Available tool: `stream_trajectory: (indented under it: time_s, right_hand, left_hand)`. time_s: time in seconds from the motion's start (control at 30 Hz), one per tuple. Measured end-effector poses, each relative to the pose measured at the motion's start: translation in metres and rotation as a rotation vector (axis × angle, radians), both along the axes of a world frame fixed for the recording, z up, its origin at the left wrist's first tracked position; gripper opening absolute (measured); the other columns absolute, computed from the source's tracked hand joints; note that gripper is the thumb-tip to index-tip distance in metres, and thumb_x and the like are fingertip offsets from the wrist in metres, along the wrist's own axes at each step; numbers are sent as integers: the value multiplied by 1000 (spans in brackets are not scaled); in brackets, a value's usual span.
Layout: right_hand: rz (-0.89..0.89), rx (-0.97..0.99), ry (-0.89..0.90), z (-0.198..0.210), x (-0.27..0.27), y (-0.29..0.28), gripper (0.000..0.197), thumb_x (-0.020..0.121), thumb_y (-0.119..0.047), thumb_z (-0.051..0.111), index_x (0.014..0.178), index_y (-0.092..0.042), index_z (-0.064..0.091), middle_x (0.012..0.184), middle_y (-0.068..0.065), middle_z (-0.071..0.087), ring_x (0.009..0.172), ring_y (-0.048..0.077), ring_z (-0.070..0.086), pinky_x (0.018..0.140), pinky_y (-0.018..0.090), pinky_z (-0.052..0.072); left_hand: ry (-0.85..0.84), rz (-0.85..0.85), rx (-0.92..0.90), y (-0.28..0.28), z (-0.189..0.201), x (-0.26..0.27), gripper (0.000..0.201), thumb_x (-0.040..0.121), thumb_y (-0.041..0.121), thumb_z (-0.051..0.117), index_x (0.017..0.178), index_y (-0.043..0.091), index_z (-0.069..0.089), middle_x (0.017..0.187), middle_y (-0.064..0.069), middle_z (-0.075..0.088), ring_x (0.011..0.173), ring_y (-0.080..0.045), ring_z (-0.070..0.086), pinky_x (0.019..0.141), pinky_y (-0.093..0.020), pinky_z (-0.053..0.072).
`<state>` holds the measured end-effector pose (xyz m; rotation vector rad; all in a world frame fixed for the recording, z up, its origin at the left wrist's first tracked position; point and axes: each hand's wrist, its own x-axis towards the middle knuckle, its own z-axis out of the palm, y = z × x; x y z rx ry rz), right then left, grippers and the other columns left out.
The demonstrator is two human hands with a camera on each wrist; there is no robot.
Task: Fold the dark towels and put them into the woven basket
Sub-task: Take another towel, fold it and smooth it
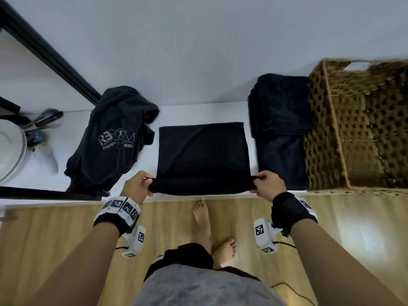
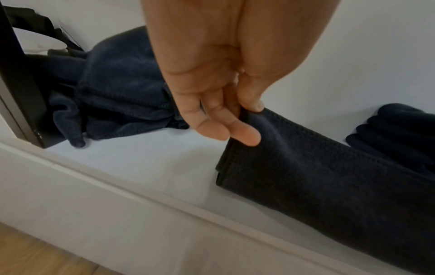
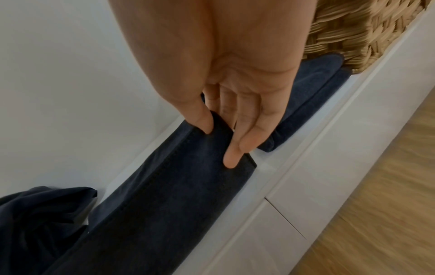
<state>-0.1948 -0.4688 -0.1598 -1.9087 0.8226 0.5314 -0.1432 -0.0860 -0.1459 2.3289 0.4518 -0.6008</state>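
Towel [image 1: 203,155] lay flat on the counter [image 1: 132,191] between pile [image 1: 110,138] and stack [image 1: 280,107], basket [image 1: 357,129] far right. Left hand [image 1: 138,184] and right hand [image 1: 268,184] each pinched a near corner.

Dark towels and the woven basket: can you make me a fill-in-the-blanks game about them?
1. Both hands pinch the near corners of the flat dark towel: the left hand and the ____ hand.
2. The brown woven basket stands at the ____ end of the white counter.
3. The crumpled dark towel with the printed logo lies to the ____ of the flat one.

Missing words: right; right; left
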Motion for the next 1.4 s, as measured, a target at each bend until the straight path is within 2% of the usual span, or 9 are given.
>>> stream_trajectory:
  time_s: [0.27,0.47,0.6,0.73,0.87,0.93,1.03,1.23,1.4]
  right_hand:
    - [82,-158,-13,12,51,3,14,93,-14,54,95,-14,68,72,5,70,54,6,63,41,6,39]
    - [36,-214,-110,14,113,0,13,95,-14,53,97,-14,66,70,4,68,42,1,62,49,3,43]
    - [-30,-190,-131,7,150,5,12,97,-13,52,98,-10,64,82,14,70,57,23,71,66,37,62]
    - [-80,-153,-122,-5,175,8,10,98,-11,51,102,-11,60,86,13,66,50,15,69,50,26,58]
    - [-85,-169,-108,-15,186,8,18,98,-11,51,111,-6,62,82,7,66,68,24,73,75,38,61]
    - [-41,-230,-117,-20,187,9,24,95,-12,55,118,-7,60,99,10,69,92,26,71,91,23,50]
    - [67,-381,-146,-23,180,16,42,88,-8,60,129,-7,53,120,15,62,107,28,60,81,10,31]
    - [429,-339,-203,-33,156,56,47,87,-14,65,133,-18,54,135,3,43,92,22,62,93,37,51]
    - [728,-235,-84,-52,152,81,82,88,-31,70,155,-28,21,163,-13,-2,132,20,44,98,37,50]
  left_hand:
    - [-49,-59,43,-9,-19,47,14,100,9,45,92,15,56,88,-10,62,74,-23,57,65,-30,40]
    - [-225,-87,87,-21,-26,104,12,102,12,41,105,10,52,84,-7,58,74,-24,54,64,-31,36]
    - [-271,-36,108,-29,-34,133,14,103,12,39,108,7,51,86,-13,58,77,-28,54,68,-35,40]
    - [-302,-14,99,-35,-42,156,14,103,12,39,108,7,51,85,-12,57,75,-27,53,68,-34,39]
    - [-267,-35,79,-40,-46,170,15,103,9,37,109,7,50,87,-16,60,77,-33,59,64,-33,39]
    - [-243,3,39,-40,-47,172,25,98,-4,37,113,8,52,103,-18,63,80,-34,63,65,-31,43]
    - [-237,25,-37,-41,-47,167,42,91,-14,35,122,8,52,128,-12,54,86,-29,65,81,-38,53]
    - [-275,-517,5,-66,-57,141,42,94,18,61,135,12,54,143,-4,45,112,-26,58,95,-35,47]
    - [0,-850,175,-89,-77,140,73,94,46,55,153,39,13,160,22,-14,117,-18,55,76,-38,57]
